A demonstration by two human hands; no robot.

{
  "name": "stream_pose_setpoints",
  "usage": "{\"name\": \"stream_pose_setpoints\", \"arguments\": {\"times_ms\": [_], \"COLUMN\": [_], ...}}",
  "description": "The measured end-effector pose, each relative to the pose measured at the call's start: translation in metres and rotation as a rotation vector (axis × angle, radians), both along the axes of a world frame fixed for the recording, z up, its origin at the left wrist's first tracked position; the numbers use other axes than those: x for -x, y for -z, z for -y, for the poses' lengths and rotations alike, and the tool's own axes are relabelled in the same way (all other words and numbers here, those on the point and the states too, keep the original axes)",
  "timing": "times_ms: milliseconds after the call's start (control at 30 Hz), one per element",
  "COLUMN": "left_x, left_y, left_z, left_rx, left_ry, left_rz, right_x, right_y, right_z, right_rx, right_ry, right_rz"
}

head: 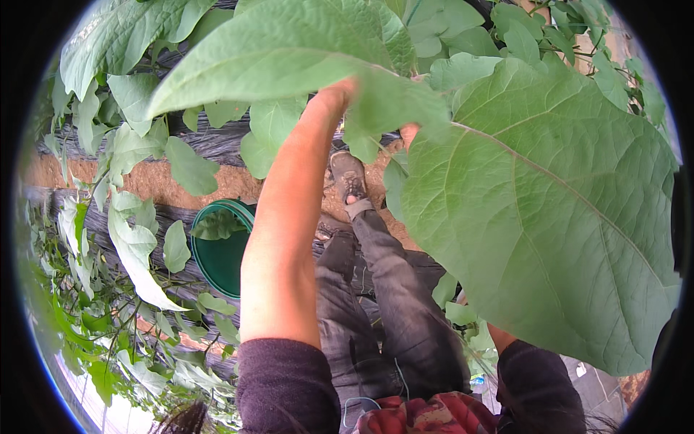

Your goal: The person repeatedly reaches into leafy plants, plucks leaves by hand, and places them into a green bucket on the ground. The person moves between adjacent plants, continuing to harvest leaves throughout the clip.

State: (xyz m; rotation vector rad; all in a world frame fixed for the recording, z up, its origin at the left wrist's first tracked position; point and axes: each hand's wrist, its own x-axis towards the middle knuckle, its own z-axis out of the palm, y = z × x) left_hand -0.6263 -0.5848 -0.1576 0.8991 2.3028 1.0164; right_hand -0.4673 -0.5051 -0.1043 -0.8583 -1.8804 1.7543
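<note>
My left arm reaches up the middle, and my left hand (345, 89) is mostly hidden by a broad green leaf (260, 65) lying across it. What its fingers hold cannot be seen. A small part of my right hand (409, 134) shows beside the edge of another very large leaf (542, 200), which covers most of my right forearm. Whether that hand grips anything is hidden. Purplish stems and leaf veins run near both hands. Smaller leaves (276, 127) hang just below my left hand.
Left of my left arm stands a green plastic bucket (198, 271) with a leaf over its opening. Black plastic sheeting (217, 135) borders a brown soil path (233, 182). My shoes (349, 172) are on the path. Leafy plants crowd the left side and the top.
</note>
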Motion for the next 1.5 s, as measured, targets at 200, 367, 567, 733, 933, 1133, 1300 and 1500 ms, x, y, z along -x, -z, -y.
{"name": "stream_pose_setpoints", "arguments": {"times_ms": [200, 367, 567, 733, 933, 1133, 1300, 1500], "left_x": [0.035, 0.070, 0.097, 0.104, 0.119, 0.113, 0.118, 0.119], "left_y": [-0.029, -0.066, -0.095, -0.103, -0.109, -0.117, -0.108, -0.115], "left_z": [-0.018, -0.026, 0.007, 0.037, 0.062, 0.072, 0.087, 0.095], "left_rx": [-0.071, -0.185, -0.262, -0.284, -0.293, -0.213, -0.186, -0.112], "left_ry": [-0.152, -0.254, -0.325, -0.370, -0.429, -0.403, -0.382, -0.307], "left_rz": [0.198, 0.267, 0.332, 0.371, 0.376, 0.456, 0.489, 0.506], "right_x": [0.007, 0.022, 0.031, 0.065, 0.107, 0.111, 0.143, 0.225], "right_y": [-0.011, -0.028, -0.077, -0.100, -0.038, -0.068, -0.033, -0.027], "right_z": [-0.003, -0.002, 0.025, 0.076, 0.025, -0.026, -0.042, -0.052], "right_rx": [-0.060, -0.172, -0.542, -0.821, -1.371, -0.738, -0.800, -1.208], "right_ry": [-0.010, -0.050, -0.189, -0.620, -0.733, -0.605, -0.495, -0.591], "right_rz": [0.072, 0.160, 0.256, 0.356, 0.544, 0.988, 0.314, -0.288]}}
